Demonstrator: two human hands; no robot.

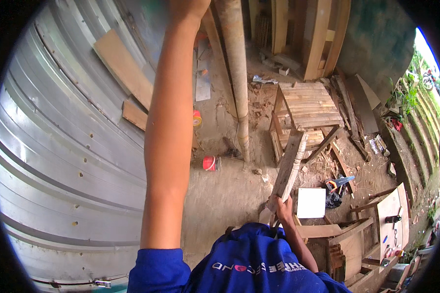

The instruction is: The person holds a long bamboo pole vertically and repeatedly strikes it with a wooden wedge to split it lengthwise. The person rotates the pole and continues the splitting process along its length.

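Note:
My left arm stretches straight up through the picture, and only the wrist and heel of my left hand [189,7] show at the top edge. The fingers are cut off there, so what they do is hidden. A tall round post [237,63] stands just right of that hand. Low at my right side, my right hand [284,210] is closed around the lower part of a wooden plank [289,166]. The plank is weathered, with a paler edge, and slants up and away from me, its far end overlapping a slatted wooden bench [312,105].
A corrugated metal wall [49,161] curves along my left, with boards [124,66] against it. A red bucket [210,163] stands on the dirt floor. To the right are a white square panel [311,203], a handsaw [343,181], scrap timber and a wooden worktable [392,224].

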